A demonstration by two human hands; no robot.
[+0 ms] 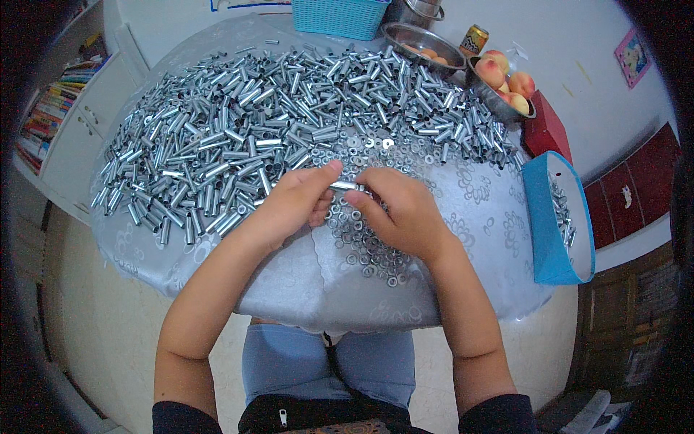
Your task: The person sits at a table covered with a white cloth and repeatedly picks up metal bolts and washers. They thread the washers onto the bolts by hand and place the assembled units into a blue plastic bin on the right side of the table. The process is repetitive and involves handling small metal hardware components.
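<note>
A short shiny metal tube [343,186] is held level between my two hands above the table. My left hand [298,199] pinches its left end between thumb and curled fingers. At the tube's right end, the thumb and forefinger of my right hand [399,211] are closed; whether they also hold a small ring there is too small to tell. Under and between my hands lies a spread of small metal washers [372,253]. A large heap of loose metal tubes [238,130] covers the far and left parts of the table.
A blue fabric box [547,239] with tubes inside stands at the table's right edge. Along the back are a turquoise basket [340,18], a metal bowl [394,32], a can [474,38] and a bowl of peaches [506,83]. A silvery cloth [282,282] covers the table.
</note>
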